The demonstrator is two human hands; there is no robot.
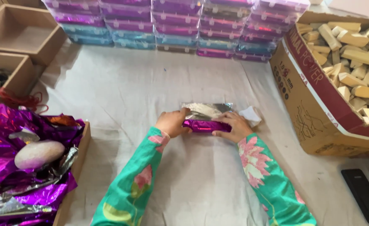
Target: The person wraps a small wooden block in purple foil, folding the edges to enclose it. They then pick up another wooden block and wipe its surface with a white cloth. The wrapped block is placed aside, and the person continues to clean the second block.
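Note:
Both hands press on a small bar half wrapped in shiny purple foil (204, 125) on the cloth-covered table. My left hand (172, 122) grips its left end and my right hand (231, 126) grips its right end. The foil sheet's silver underside (207, 109) lies open just behind the bar. A bit of white paper (250, 115) shows past my right hand. Green flowered sleeves cover both arms.
A cardboard box (318, 96) of pale wooden blocks (356, 54) stands at the right. Stacks of purple and blue wrapped packs (176, 25) line the back. Purple foil sheets (8, 167) with a smooth stone (39, 153) lie at the left, behind them brown boxes (23, 31). A black phone (364, 194) lies at the lower right.

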